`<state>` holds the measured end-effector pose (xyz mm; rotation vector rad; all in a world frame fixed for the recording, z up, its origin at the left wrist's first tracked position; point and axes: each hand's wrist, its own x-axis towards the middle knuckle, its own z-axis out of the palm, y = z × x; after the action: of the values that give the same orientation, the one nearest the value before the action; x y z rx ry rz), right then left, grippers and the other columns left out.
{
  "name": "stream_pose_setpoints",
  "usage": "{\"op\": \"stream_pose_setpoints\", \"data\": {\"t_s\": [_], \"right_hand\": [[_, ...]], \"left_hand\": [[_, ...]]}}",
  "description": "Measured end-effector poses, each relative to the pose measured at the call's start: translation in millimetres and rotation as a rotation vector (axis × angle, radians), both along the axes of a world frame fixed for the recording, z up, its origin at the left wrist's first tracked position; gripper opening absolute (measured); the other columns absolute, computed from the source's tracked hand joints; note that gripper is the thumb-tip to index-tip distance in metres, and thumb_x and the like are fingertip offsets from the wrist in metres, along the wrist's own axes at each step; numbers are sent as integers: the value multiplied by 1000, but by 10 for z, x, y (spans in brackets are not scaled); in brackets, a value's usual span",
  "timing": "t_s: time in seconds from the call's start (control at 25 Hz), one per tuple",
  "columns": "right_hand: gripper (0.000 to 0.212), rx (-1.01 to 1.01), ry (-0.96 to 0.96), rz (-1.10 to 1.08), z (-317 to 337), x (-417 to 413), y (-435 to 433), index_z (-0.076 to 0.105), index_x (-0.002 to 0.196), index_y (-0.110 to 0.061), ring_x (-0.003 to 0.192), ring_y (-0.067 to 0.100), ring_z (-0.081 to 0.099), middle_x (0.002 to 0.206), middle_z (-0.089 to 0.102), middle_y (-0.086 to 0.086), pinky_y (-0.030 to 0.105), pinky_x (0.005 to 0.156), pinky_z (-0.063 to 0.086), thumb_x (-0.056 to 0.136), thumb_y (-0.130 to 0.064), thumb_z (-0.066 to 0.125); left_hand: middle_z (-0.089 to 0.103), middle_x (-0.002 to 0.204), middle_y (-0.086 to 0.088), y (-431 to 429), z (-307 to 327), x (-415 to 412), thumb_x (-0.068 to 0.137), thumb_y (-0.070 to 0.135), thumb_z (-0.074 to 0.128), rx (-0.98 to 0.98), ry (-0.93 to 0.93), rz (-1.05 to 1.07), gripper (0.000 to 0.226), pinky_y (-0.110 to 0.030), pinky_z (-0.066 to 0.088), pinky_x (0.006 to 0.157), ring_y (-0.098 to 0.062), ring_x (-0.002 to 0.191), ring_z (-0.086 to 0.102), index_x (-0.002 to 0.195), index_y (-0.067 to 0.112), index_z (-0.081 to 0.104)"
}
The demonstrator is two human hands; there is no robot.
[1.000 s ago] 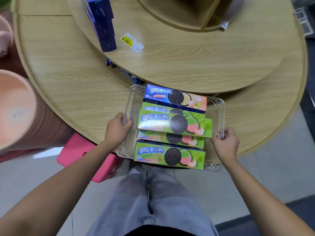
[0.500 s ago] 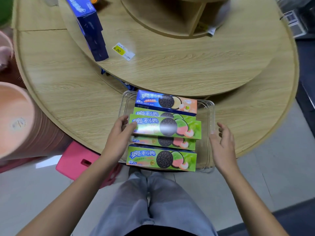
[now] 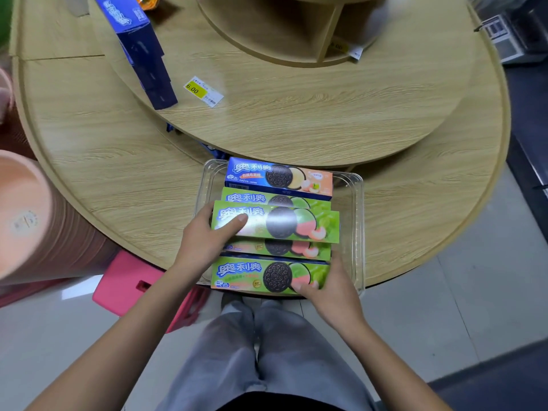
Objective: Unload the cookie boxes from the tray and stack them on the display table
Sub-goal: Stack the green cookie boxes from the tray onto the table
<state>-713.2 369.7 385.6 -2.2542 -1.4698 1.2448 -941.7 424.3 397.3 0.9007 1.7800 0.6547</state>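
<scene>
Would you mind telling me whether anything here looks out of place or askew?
The yellow price tag lies loose and crooked on the middle tier. The clear tray seems to overhang the display table slightly. The top green box sits offset atop the others, gripped by the left hand.

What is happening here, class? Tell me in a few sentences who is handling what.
A person is at the display table, where a clear tray of cookie boxes sits on the near edge. The left hand grips the top green box, thumb on its face. The right hand grips the nearest green box at its right end. Neither box is out of the tray yet.
</scene>
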Motion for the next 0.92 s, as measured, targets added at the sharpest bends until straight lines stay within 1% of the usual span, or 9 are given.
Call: {"op": "stream_pose_setpoints", "data": {"t_s": [0.12,0.2,0.28,0.36,0.48,0.6,0.76,0.84,0.92], "right_hand": [[87,27,-83,2,28,-5,8,39,131,-22,100,29,62,112,67,3,33,73,48,59,-42,83],[84,25,-59,-48,64,38,-5,48,126,-20,95,25,63,107,70,3,31,71,47,54,-43,86],[83,-7,-28,-78,138,88,3,54,118,-19,94,23,63,103,68,2,31,74,48,47,-45,88],[79,-40,-2,-96,225,143,37,56,109,-22,91,21,62,96,66,0,30,75,49,41,-43,91],[69,-94,125,-135,315,261,110,62,90,-20,76,16,65,81,71,-3,34,75,54,31,-34,94],[75,-133,214,-116,382,375,163,67,84,-15,63,10,65,69,74,-5,41,74,56,16,-37,89],[88,-126,215,-73,529,477,185,67,81,-18,63,13,64,75,74,2,38,69,55,3,-52,89],[84,-121,227,-44,653,516,198,67,84,-19,65,15,65,78,74,4,36,67,54,9,-44,92],[74,-108,254,-6,809,567,227,66,88,-19,67,15,66,81,74,5,33,67,53,19,-26,94]], "left_hand": [[73,86,5,10,57,-20,59,60,68,10,60,-23,50,-42,54,80,-19,84,68,96,27,66],[74,89,5,17,92,-78,53,59,73,2,61,-19,60,-39,54,82,-15,86,69,102,25,66],[71,92,3,16,148,-166,52,43,86,-28,11,4,73,-30,52,81,-10,87,66,117,21,62],[67,85,4,45,194,-264,56,17,89,-59,-93,1,74,-20,53,68,-7,74,64,123,14,58],[73,74,5,128,285,-385,58,0,84,-28,-237,-70,49,-14,50,52,-4,60,66,104,9,68],[75,73,9,310,402,-529,56,-3,83,86,-242,-100,46,-15,52,53,-2,63,68,91,21,68],[73,80,10,890,485,-735,63,-13,74,229,-235,-98,49,-13,53,60,3,69,67,101,16,63],[70,96,1,1244,429,-804,64,-11,75,278,-225,-118,54,-14,54,64,1,74,68,111,12,61],[66,105,-7,1545,311,-826,63,-9,76,297,-232,-118,54,-18,57,69,-6,82,68,109,14,61]]}}
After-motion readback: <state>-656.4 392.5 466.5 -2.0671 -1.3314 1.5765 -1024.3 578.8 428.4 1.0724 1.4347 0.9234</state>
